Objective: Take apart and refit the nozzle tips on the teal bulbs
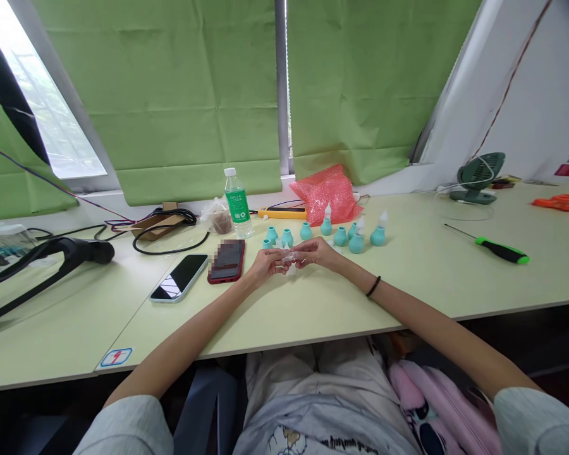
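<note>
While pinching translucent plastic [291, 255] with left hand [267, 264] and right hand [317, 251], possibly risking a drop through slight fingertip grip, or toppling nearby teal bulb [287, 238] by bumping.

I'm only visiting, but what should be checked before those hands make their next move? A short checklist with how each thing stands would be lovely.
1. Left hand has a grip on the clear plastic: ok, its fingers pinch it.
2. Right hand steadies it too: ok, its fingertips meet it from the other side.
3. Clear plastic undamaged: cannot tell, it is small and partly covered.
4. All teal bulbs carry a clear tip: not ok, several have bare necks.
5. Water bottle upright and capped: ok.
6. Screwdriver away from both hands: ok, it lies well to the right.
</note>
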A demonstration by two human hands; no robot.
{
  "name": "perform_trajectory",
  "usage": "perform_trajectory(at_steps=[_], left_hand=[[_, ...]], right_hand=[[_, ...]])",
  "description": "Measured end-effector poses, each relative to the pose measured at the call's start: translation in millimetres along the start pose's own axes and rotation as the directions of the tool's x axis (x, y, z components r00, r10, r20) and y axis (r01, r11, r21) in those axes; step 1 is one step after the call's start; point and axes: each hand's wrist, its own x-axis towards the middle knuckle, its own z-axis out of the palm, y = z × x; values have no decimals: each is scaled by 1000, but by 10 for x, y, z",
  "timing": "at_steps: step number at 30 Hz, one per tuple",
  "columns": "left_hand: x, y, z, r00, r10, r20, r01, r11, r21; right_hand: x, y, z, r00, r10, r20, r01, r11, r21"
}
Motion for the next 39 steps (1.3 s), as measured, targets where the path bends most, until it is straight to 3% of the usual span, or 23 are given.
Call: perform_trajectory(at_steps=[12,23,28,32,35,37,39], left_hand=[[-19,32,22,999,44,3,-44,992,118],[2,-23,21,999,17,-39,-13,996,85],[0,-13,20,993,95,-76,-87,990,113],[-1,0,14,979,142,-148,-124,984,124],[-7,1,17,975,131,-181,-107,984,141],[-11,-1,24,975,113,-193,-83,984,158],[-11,0,31,974,109,-201,-76,983,167]], right_hand=[[-28,-9,-2,999,-29,33,32,996,-87],[-7,6,-20,999,-4,40,3,1000,17],[7,-35,-23,1000,-20,0,20,1000,-4],[28,-132,-121,976,-122,-181,98,986,-135],[42,-143,-265,849,-323,-419,151,907,-392],[46,-107,-354,779,-453,-433,111,780,-616],[46,-56,-407,806,-489,-333,55,623,-781]])
